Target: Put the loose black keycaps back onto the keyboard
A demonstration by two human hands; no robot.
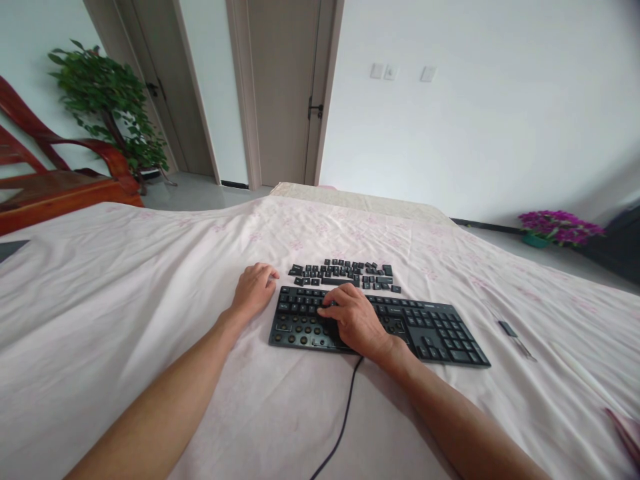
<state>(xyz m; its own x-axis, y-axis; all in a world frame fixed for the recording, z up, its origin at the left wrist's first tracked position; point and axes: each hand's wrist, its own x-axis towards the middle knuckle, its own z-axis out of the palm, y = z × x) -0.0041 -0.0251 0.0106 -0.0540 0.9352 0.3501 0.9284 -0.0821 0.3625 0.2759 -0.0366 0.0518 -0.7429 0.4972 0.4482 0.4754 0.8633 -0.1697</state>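
Here, right hand (356,322) on keyboard (435,330), left hand (254,291) beside keycaps (345,273)

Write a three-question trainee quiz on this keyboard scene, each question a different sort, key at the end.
1. True or false: the right hand rests on the black corded keyboard.
2. Where does the cluster of loose black keycaps lie? A) beyond the keyboard B) on the red wooden chair C) in the left hand
3. Fill in: the left hand rests on the pale pink floral ____, beside the keyboard's left end.

Key: 1 true; 2 A; 3 cloth.
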